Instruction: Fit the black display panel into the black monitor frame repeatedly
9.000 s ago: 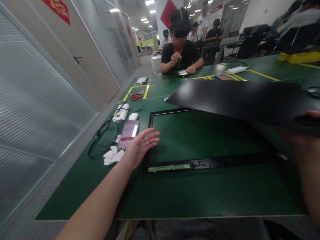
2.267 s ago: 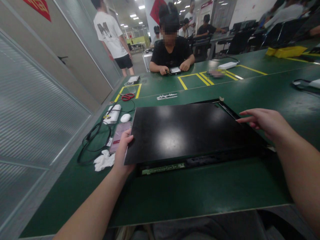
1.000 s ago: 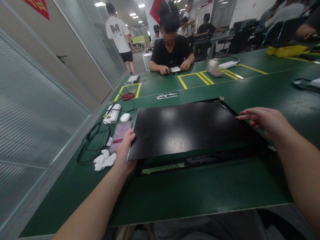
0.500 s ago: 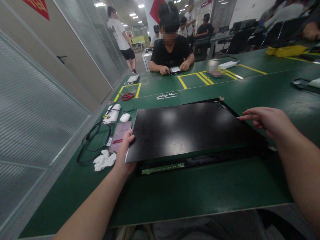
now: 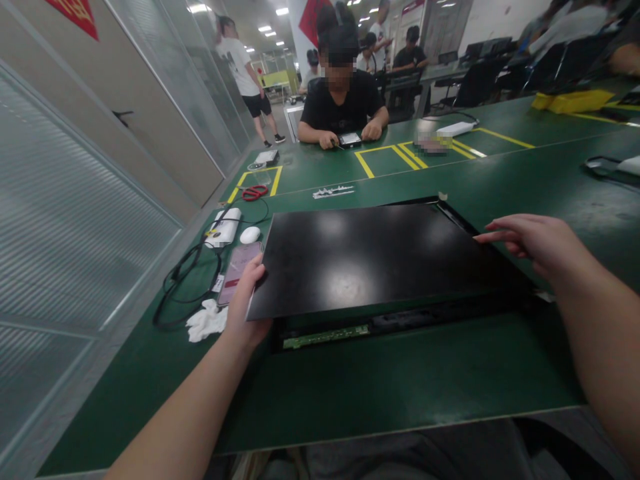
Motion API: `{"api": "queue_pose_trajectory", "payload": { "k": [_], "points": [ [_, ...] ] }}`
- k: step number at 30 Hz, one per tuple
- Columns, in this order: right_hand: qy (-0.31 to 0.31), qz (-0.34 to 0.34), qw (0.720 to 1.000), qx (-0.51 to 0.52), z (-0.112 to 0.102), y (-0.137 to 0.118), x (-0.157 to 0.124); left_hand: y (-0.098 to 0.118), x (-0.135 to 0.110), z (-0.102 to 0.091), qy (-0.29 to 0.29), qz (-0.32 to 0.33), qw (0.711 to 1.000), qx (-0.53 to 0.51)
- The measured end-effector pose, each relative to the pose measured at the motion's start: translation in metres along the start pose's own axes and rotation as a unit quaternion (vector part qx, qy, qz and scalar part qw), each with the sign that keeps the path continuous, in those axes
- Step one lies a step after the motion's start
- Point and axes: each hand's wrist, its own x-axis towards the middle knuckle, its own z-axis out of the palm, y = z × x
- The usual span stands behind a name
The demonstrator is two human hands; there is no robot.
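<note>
A large black display panel is raised at its left end above a dark frame lying on the green table. My left hand grips the panel's left edge, thumb on top and the other fingers underneath. At the panel's right edge, the extended index finger of my right hand meets the border of panel and frame; its other fingers are loosely bent and hold nothing. Along the near side of the frame a narrow green circuit board shows below the panel.
Left of the panel lie a phone, crumpled white tissue, a white round case, a white box and black cables. Red-handled scissors and small white strips lie farther back. A person works opposite.
My left hand has lifted the panel's left end slightly and shifted it a little to the left. My right hand has stayed almost still. A person in the background has stepped.
</note>
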Motion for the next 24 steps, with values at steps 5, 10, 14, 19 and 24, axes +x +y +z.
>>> {"api": "queue_pose_trajectory", "payload": {
  "k": [5, 10, 14, 19, 24],
  "points": [
    [0.008, 0.01, 1.0, -0.021, -0.002, 0.0, 0.001, -0.003, 0.001, -0.004, -0.03, -0.007, 1.0, 0.0],
    [0.011, -0.002, 0.999, -0.05, -0.004, 0.004, 0.005, -0.006, 0.002, -0.008, -0.054, -0.027, 0.998, 0.001],
    [0.014, 0.0, 0.998, -0.055, -0.006, 0.007, 0.009, -0.007, 0.002, -0.007, -0.059, -0.036, 0.998, 0.002],
    [0.022, -0.001, 0.997, -0.074, -0.006, 0.007, 0.009, -0.007, 0.001, -0.004, -0.058, -0.038, 0.998, 0.012],
    [0.024, 0.002, 0.997, -0.078, -0.002, 0.004, 0.005, -0.003, -0.002, 0.0, -0.051, -0.054, 0.997, 0.017]
  ]
}}
